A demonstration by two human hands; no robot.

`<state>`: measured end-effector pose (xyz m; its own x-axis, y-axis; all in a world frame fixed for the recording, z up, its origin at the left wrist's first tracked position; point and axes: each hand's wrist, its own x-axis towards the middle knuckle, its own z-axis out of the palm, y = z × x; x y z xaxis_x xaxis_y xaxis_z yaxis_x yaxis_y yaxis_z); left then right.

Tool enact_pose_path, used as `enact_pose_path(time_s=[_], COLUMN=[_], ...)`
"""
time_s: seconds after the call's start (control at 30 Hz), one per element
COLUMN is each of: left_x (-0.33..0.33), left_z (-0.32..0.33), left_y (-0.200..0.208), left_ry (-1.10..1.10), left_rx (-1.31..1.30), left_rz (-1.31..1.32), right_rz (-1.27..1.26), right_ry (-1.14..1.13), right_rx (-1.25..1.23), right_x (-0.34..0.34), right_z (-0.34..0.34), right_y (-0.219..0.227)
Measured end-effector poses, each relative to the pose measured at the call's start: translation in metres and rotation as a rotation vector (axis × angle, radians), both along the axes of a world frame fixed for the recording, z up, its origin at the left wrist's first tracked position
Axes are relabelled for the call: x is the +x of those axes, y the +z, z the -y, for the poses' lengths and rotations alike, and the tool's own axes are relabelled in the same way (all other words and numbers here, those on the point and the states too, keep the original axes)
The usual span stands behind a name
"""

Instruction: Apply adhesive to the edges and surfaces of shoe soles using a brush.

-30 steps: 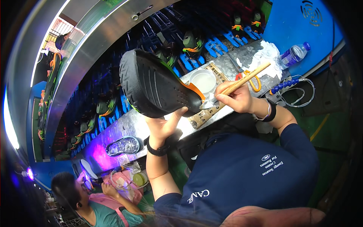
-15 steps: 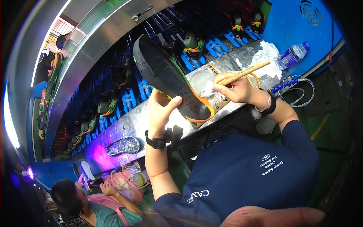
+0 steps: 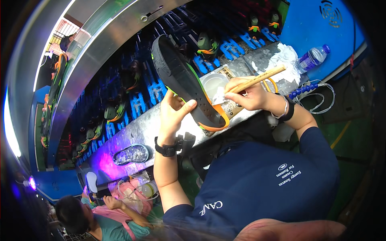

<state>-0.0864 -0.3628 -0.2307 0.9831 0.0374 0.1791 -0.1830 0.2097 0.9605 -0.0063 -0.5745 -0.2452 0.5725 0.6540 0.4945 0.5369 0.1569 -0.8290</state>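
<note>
A black shoe sole (image 3: 181, 78) with orange and green edging is tilted up over the bench, gripped at its side by my left hand (image 3: 172, 114) with the thumb on its inner face. My right hand (image 3: 250, 95) is closed round a wooden-handled brush (image 3: 263, 76). The brush's white tip (image 3: 219, 96) is at the orange edge of the sole; whether it is bristles or cloth I cannot tell. Just behind that tip stands a round whitish cup (image 3: 212, 82), partly hidden by the sole and the brush.
Crumpled white cloth (image 3: 283, 60) and a plastic bottle (image 3: 313, 57) lie at the bench's right end, near a coiled blue hose (image 3: 301, 90). A blue-rimmed sole-shaped piece (image 3: 131, 154) rests at left. Beyond the bench (image 3: 120, 140), blue racks (image 3: 157, 94) carry shoe parts. A co-worker (image 3: 100, 219) sits at lower left.
The sole has shifted slightly right and turned in my left hand, showing more of its green edge. The brush tip stays by its orange edge. The co-worker's hands have moved a little.
</note>
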Motion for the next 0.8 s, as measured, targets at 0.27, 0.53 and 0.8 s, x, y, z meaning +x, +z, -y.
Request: enact_pose_path(time_s=[0.27,0.53,0.8], left_x=[-0.002,-0.01,-0.016], left_z=[0.004,0.006,0.014], left_y=[0.0,0.0,-0.001], left_ry=[-0.034,-0.083,-0.155], left_rx=[0.003,0.023,-0.018], left_rz=[-0.032,-0.089,-0.072], right_rz=[0.122,0.144,0.214], right_ry=[0.003,-0.08,-0.143], right_rx=[0.025,0.033,0.116], right_x=[0.001,0.015,0.026], right_z=[-0.006,-0.013,-0.017], right_y=[-0.001,0.015,0.024])
